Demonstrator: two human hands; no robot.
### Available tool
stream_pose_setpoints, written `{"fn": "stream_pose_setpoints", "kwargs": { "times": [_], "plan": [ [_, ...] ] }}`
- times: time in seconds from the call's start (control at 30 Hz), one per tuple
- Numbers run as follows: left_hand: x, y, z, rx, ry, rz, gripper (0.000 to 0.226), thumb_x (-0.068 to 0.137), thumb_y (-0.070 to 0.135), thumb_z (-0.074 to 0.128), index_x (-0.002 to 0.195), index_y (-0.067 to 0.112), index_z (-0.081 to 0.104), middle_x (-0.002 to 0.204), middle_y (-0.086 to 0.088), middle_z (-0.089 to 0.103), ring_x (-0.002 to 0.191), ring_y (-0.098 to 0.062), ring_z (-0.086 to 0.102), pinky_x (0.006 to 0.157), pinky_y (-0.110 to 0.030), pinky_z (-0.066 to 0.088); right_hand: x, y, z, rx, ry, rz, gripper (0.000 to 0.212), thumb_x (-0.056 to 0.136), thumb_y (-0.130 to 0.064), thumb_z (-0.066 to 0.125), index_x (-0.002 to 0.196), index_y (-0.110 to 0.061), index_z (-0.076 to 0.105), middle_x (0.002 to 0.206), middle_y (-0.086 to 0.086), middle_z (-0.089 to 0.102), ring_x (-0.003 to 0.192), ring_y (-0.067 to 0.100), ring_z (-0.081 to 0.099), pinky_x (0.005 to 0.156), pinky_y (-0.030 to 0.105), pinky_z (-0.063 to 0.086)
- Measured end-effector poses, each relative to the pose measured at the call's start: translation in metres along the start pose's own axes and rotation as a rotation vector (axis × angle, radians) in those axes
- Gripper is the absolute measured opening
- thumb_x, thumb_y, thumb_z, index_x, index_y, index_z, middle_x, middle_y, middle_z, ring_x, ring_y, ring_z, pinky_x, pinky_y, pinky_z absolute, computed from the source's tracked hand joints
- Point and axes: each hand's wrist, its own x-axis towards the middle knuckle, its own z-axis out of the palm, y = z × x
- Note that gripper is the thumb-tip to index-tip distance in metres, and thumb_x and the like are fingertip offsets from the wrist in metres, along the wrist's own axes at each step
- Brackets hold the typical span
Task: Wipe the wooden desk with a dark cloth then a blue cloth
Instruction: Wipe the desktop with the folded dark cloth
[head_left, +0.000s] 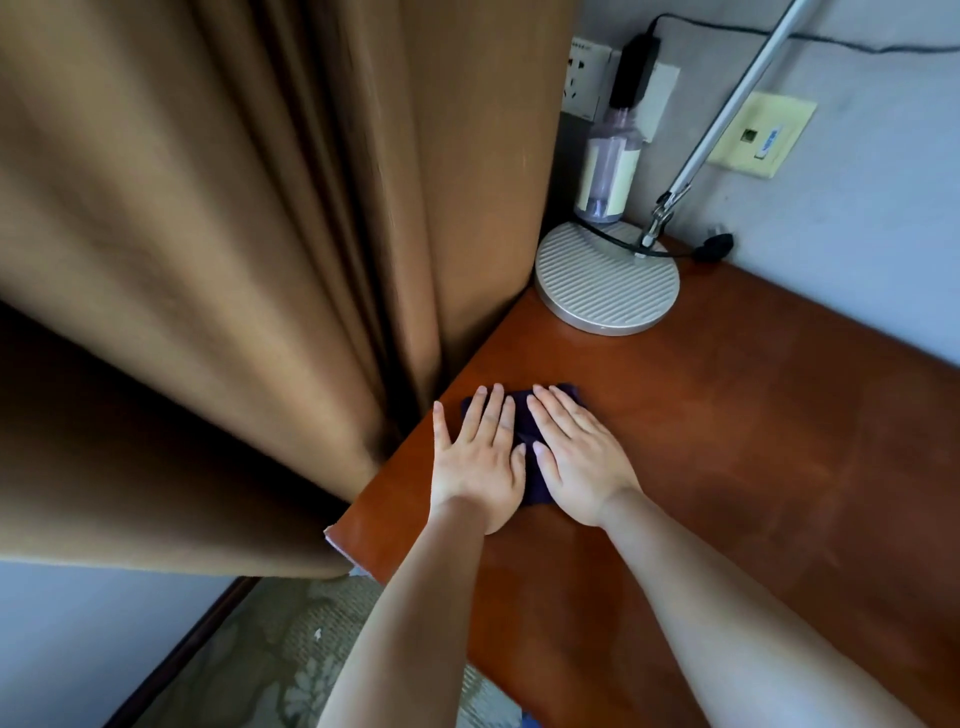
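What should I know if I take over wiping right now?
Left hand and right hand: both flat, fingers straight, pressing the dark cloth side by side.
The cloth lies on the wooden desk, near its left edge by the curtain, in front of the lamp base.
Done: dark-cloth wiping is under way.
Left: probably the rest of the desk, then the blue cloth, which is not in view.

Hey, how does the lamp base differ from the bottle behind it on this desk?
The lamp base is a low, flat, round disc, while the bottle stands tall and upright. The lamp base is opaque off-white with a ribbed top; the bottle is see-through with a pale label. A metal arm and a black cord come off the lamp base; the bottle has a dark cap. Both sit in the far corner of the wooden desk, beside the curtain.
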Motion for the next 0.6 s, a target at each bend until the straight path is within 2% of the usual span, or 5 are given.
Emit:
{"fn": "stream_pose_setpoints", "kwargs": {
  "times": [0.13,0.27,0.6],
  "plan": [
    [0.034,-0.002,-0.006,0.018,0.005,-0.019,0.058,0.100,0.043,0.002,0.153,0.020,-0.009,0.161,0.002,-0.013,0.146,-0.014,-0.018,0.115,-0.055,-0.012,0.033,0.016,-0.003,0.009,0.012,-0.015,0.068,0.093,-0.041,0.005,0.150,-0.010,0.025,0.158,0.004,0.021,0.146,0.016,0.014,0.117,0.030,0.009],
    [0.062,-0.002,-0.012,0.054,0.006,-0.033,0.058,0.101,0.042,0.004,0.153,0.018,-0.007,0.162,0.002,-0.011,0.147,-0.014,-0.017,0.115,-0.057,-0.010,0.062,0.035,-0.008,0.005,-0.021,-0.061,0.075,0.088,-0.044,-0.004,0.152,-0.012,0.016,0.160,0.001,0.010,0.148,0.014,0.004,0.118,0.028,0.002],
    [0.089,0.004,-0.022,0.103,-0.036,-0.025,0.058,0.102,0.040,0.004,0.153,0.017,-0.009,0.161,0.001,-0.013,0.147,-0.014,-0.017,0.115,-0.058,-0.009,0.078,0.054,-0.012,0.000,-0.022,-0.065,0.079,0.085,-0.046,-0.008,0.152,-0.010,0.013,0.161,0.003,0.008,0.148,0.014,0.002,0.117,0.026,-0.002]
  ]
}}
